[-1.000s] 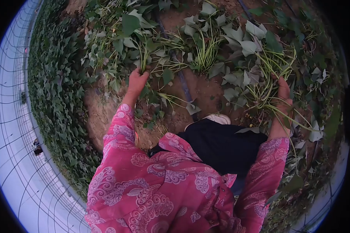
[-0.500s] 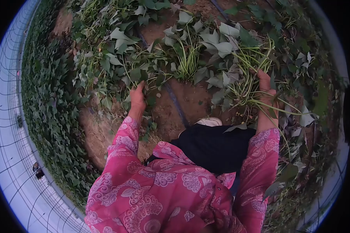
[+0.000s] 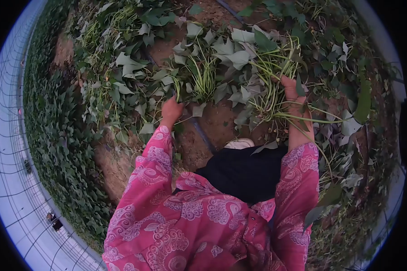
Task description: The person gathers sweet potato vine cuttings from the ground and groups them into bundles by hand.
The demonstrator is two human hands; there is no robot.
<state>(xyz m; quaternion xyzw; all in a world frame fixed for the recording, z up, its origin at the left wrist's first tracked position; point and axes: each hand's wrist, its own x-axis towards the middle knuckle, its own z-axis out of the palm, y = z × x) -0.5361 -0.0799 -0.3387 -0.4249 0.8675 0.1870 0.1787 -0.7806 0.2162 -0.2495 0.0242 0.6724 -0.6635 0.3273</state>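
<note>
My right hand (image 3: 294,88) is closed around a thick bundle of sweet potato vines (image 3: 269,92), whose long pale-green stems and grey-green leaves spread out to its left and above. One long stem hangs down across my right forearm. My left hand (image 3: 172,109) is a fist around a few thin green vine stems (image 3: 177,88) that stick up from its top. Between the hands, a clump of upright cut-looking stems (image 3: 204,79) stands by bare soil. The fingertips of my left hand are hidden from above.
A dark drip hose (image 3: 203,135) runs over the brown soil (image 3: 217,119) toward my light shoe (image 3: 239,143). Dense leafy rows (image 3: 59,140) grow at the left, beside a pale wall with grid lines (image 3: 13,180). More loose vines (image 3: 126,63) lie ahead.
My left hand has moved right and closed on a few stems that now stand up from it. My right hand keeps its bundle, shifted slightly left in view.
</note>
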